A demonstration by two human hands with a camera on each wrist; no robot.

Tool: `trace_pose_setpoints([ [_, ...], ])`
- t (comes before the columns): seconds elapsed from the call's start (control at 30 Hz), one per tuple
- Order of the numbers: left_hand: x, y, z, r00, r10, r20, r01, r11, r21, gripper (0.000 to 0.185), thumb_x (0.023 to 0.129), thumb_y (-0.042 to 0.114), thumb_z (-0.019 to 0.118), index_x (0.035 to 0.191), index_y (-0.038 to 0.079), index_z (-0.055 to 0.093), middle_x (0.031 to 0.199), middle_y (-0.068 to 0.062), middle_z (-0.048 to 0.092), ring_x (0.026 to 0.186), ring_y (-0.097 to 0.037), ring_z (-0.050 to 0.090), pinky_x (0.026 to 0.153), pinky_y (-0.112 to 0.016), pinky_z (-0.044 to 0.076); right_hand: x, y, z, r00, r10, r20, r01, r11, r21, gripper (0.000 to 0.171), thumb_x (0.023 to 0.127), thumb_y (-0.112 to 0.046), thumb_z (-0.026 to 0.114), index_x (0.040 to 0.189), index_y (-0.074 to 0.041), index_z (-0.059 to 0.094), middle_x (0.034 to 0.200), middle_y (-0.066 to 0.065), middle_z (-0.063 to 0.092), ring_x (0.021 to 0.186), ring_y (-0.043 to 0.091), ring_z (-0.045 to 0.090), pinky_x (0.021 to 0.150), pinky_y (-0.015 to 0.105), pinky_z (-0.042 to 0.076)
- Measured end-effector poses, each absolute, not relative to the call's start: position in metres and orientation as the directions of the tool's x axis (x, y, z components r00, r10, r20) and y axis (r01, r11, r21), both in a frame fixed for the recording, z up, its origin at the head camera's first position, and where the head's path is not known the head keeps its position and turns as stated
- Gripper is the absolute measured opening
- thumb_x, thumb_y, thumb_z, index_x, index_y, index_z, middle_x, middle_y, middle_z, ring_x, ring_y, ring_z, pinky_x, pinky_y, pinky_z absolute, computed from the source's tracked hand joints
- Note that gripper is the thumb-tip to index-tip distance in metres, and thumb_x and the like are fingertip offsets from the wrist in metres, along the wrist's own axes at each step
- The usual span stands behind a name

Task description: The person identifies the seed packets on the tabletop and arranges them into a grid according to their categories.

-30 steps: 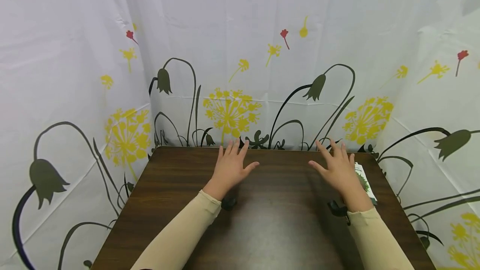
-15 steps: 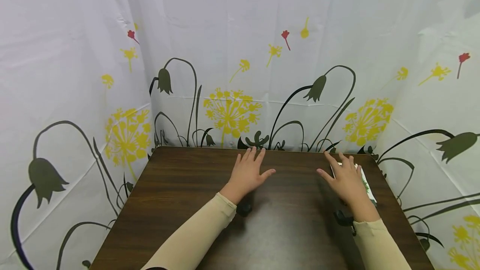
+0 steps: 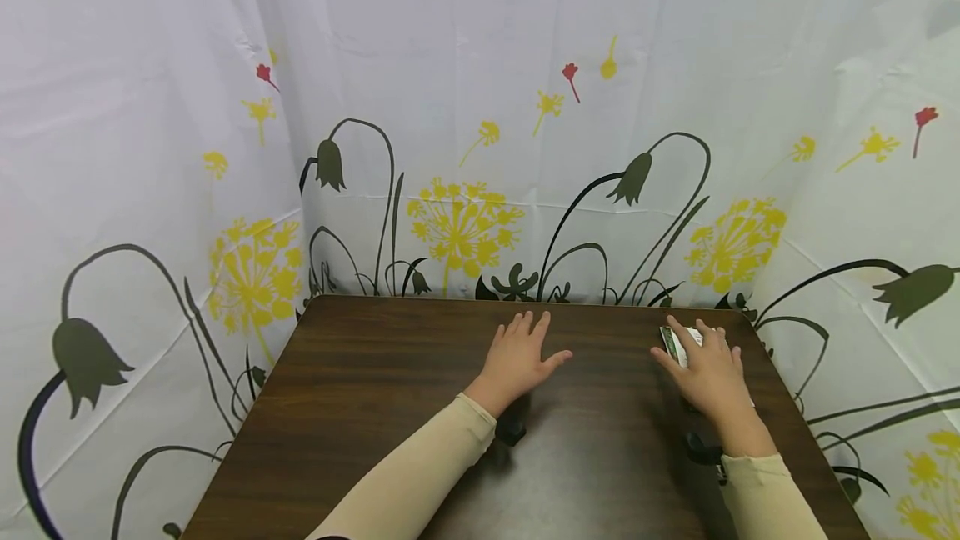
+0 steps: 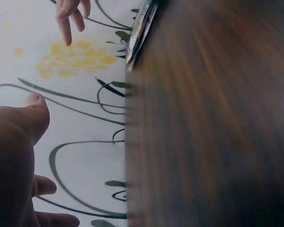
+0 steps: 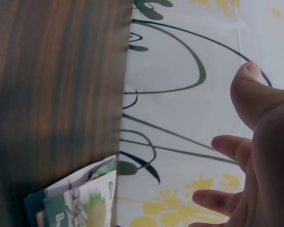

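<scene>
My left hand (image 3: 522, 355) lies flat and open over the far middle of the dark wooden table (image 3: 375, 407), fingers spread toward the curtain. My right hand (image 3: 708, 369), also open with straight fingers, is over a small stack of printed packets (image 3: 672, 343) near the table's far right edge and hides most of it. Whether the fingers touch the stack I cannot tell. In the right wrist view the packets (image 5: 80, 198) show green and white print beside my palm (image 5: 267, 156). The left wrist view shows my left hand (image 4: 14, 156), the stack's edge (image 4: 142, 28) and my right fingers (image 4: 71, 16).
A white curtain (image 3: 480, 107) printed with yellow dandelions and dark bell flowers closes in the table at the back and on both sides. The table's far edge (image 3: 525, 300) meets the curtain. Beige sleeves (image 3: 420, 473) cover both forearms, with a small black wrist camera (image 3: 512, 430) under each.
Both hands have slid to the right and a little toward me. The right hand has come over the packets, whose left end now shows beside its fingers.
</scene>
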State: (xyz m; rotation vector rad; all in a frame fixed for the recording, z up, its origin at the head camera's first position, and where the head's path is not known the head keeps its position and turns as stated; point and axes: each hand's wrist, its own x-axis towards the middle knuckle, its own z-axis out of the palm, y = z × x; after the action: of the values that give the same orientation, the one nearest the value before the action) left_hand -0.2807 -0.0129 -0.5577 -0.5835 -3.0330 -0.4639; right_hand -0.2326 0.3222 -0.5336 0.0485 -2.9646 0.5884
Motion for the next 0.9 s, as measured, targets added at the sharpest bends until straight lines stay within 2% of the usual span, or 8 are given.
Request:
trace_pose_setpoints([
  [0.13,-0.278,-0.002,-0.561,-0.928,0.368,0.059,0.368,0.879,0.304,0.095,0.103,0.083,0.039,0.175,0.021,0.029,0.176,-0.016,0.039,0.165,-0.036,0.036,0.132,-0.062,0.032,-0.232,0.329,-0.539,-0.992,0.004,0.125,-0.043,0.93,-0.365,0.084,0.106,-0.069,0.055,0.171,-0.019,0.038,0.166,0.043,0.032,0.152,0.074,0.024,0.114,0.092,0.018],
  [0.33,-0.275,0.018,-0.563,-0.923,0.383,0.049,0.377,0.868,0.323,0.097,0.104,0.082,0.039,0.175,0.018,0.026,0.173,-0.015,0.044,0.163,-0.033,0.041,0.131,-0.057,0.035,-0.226,0.341,-0.542,-0.994,0.021,0.108,-0.019,0.935,-0.354,0.083,0.109,-0.065,0.053,0.17,-0.011,0.037,0.161,0.047,0.034,0.146,0.07,0.035,0.113,0.091,0.022],
  [0.63,-0.265,0.053,-0.557,-0.92,0.391,0.032,0.377,0.855,0.355,0.096,0.104,0.081,0.04,0.174,0.017,0.03,0.167,-0.011,0.053,0.156,-0.03,0.05,0.129,-0.049,0.041,-0.225,0.359,-0.552,-0.996,0.07,0.052,0.045,0.923,-0.381,0.082,0.111,-0.064,0.048,0.169,-0.007,0.037,0.157,0.051,0.034,0.135,0.077,0.041,0.101,0.085,0.041],
  [0.9,-0.256,0.082,-0.555,-0.915,0.403,-0.008,0.362,0.83,0.424,0.097,0.103,0.083,0.039,0.173,0.017,0.033,0.163,-0.009,0.057,0.151,-0.028,0.055,0.12,-0.042,0.051,-0.228,0.37,-0.56,-0.994,0.109,-0.01,0.104,0.91,-0.402,0.084,0.111,-0.066,0.043,0.168,-0.003,0.035,0.154,0.052,0.033,0.134,0.074,0.043,0.101,0.084,0.042],
])
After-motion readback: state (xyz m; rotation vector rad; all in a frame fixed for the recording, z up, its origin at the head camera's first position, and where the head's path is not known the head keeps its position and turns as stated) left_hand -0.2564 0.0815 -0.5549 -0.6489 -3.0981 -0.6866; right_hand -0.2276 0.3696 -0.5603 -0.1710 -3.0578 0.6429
